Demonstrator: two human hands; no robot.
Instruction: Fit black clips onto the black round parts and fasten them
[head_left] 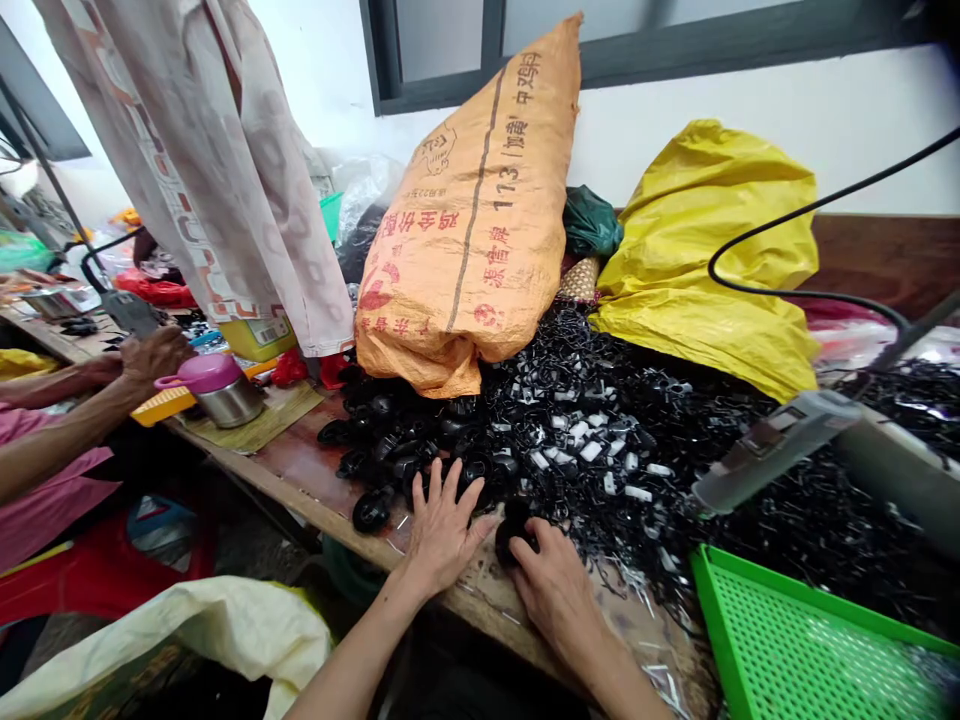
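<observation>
1. Worn wooden tabletop [300, 470] runs under everything, its near edge scuffed and strewn with small loose clips.
2. Left hand [442, 530] lies flat with fingers [450, 482] spread wide on the rounded black parts [405, 450], gripping nothing.
3. Right hand [551, 575] curls its fingers around one glossy black piece [512, 535] at the foot of the heap; how firmly it is held I cannot tell.
4. Green perforated plastic tray [787, 640] sits just right of that hand, rigid and grid-patterned.
5. Heap of thin black and white clips [600, 440] rises behind, tangled and sharp-edged; a careless sweep could push pieces off the near edge or nick a fingertip.
6. A co-worker's hand [154, 355] rests near a pink-lidded steel cup [217, 390].
7. Orange woven sack [472, 220] leans over the pile; it looks liable to slump forward onto the parts. A crinkled yellow bag [705, 250] sits beside it.
</observation>
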